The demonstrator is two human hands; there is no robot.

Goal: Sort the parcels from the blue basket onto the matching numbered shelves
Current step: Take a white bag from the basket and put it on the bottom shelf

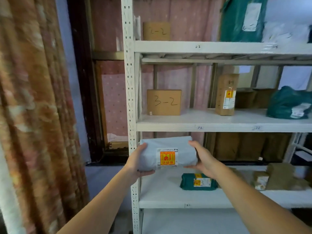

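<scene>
**Now both hands hold one grey parcel at the shelf**

Head view: the grey parcel (168, 153) is held in the air in front of the white shelf unit (130, 98), above its lower shelf. Its long axis runs left to right, and its orange and white label (167, 157) faces the camera, upside down. The left hand (137, 163) grips the left end, fingers curled underneath and thumb on top. The right hand (201, 157) grips the right end the same way.

Counted: one grey parcel in hand; two brown boxes with handwritten numbers, one marked 3-2 (164, 102); one small green parcel (197, 182) lying on the lower shelf just below the right hand; one tall brown parcel (226, 94) standing upright on the middle shelf.
</scene>
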